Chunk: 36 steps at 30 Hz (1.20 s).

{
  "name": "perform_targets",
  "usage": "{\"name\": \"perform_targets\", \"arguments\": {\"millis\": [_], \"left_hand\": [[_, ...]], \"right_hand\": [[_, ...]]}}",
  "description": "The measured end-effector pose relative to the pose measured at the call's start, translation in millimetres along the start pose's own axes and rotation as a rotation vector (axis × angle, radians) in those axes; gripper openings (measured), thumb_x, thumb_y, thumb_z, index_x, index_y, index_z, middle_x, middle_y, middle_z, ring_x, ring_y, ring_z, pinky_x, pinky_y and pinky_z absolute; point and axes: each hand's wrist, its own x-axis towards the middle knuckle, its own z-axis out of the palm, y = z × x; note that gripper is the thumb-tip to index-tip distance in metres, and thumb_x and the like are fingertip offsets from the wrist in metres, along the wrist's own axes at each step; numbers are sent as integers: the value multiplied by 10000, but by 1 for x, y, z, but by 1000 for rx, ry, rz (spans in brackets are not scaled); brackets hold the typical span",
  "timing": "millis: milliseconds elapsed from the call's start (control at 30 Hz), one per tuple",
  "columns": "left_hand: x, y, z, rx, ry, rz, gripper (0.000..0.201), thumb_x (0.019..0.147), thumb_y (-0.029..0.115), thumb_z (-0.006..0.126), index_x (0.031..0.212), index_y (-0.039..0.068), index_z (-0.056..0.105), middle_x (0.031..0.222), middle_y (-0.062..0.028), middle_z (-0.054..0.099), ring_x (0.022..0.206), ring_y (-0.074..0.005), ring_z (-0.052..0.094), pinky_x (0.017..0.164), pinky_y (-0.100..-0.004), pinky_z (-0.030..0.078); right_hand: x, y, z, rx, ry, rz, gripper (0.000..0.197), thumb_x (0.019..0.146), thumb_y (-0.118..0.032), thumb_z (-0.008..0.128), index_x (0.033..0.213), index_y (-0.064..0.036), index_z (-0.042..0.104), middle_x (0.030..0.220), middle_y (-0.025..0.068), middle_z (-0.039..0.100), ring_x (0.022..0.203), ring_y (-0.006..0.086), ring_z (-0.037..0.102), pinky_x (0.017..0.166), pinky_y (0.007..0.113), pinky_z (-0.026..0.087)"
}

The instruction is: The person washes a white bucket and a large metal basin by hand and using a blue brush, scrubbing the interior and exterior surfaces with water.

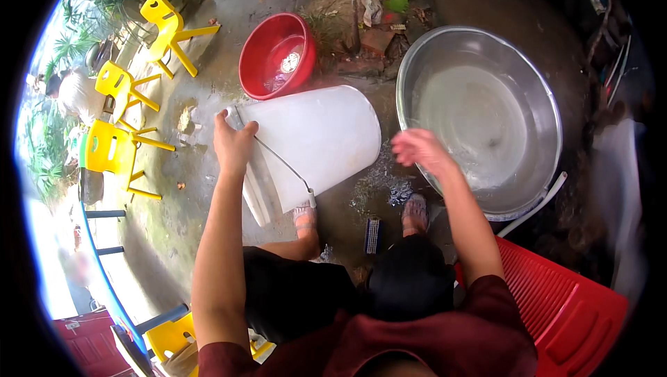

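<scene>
Left hand (233, 142) clenched on rim of white bucket (313, 142); bucket tipped on its side on wet concrete ground (174, 231), mouth toward person, wire handle hanging loose. Right hand (419, 149) blurred, fingers loosely spread, grasping nothing, over near rim of big metal basin (486, 110). Red basin (276, 54) just beyond bucket. Scrub brush (372, 235) between sandalled feet. Yellow chairs (121, 116) at left.
</scene>
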Motion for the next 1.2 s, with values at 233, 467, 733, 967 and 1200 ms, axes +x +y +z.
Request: {"name": "perform_targets", "arguments": {"millis": [233, 467, 733, 967, 1200], "left_hand": [[4, 4, 2, 15, 15, -27, 720, 634, 227, 669, 1254, -40, 422, 1160, -262, 540, 1100, -366, 516, 945, -389, 393], [3, 1, 5, 19, 24, -8, 727, 630, 237, 673, 1259, -25, 420, 1161, -268, 536, 1105, -371, 510, 949, -399, 387], [3, 3, 5, 7, 24, -19, 721, 633, 239, 671, 1255, -29, 425, 1164, -274, 534, 1111, -375, 507, 950, -398, 387], [6, -4, 2, 18, 12, -16, 722, 631, 233, 669, 1256, -32, 425, 1180, -266, 524, 1121, -368, 499, 957, -392, 386], [1, 4, 5, 49, 1, 42, 737, 626, 230, 666, 1265, -31, 410, 1196, -259, 508, 1134, -369, 484, 969, -393, 376]], "right_hand": [[25, 20, 93, -613, -24, -645, 311, 806, -23, 529, 1107, -39, 601, 1065, 122, 565, 946, 237, 573, 834, 311, 466], [18, 26, 99, -708, 102, -777, 408, 788, 13, 482, 1184, -54, 554, 1150, 148, 516, 1069, 301, 512, 915, 352, 419], [14, 27, 102, -781, 101, -783, 403, 793, -4, 475, 1185, -58, 548, 1159, 141, 516, 1074, 304, 504, 918, 354, 415], [3, 17, 111, -1050, 2, -1004, 404, 816, -63, 509, 1219, -69, 522, 1220, 124, 493, 1136, 322, 453, 977, 428, 351], [62, 57, 81, -1161, 405, -815, 732, 829, -309, 572, 1385, 32, 240, 1414, 238, 288, 1327, 360, 268, 1078, 427, 245]]}}
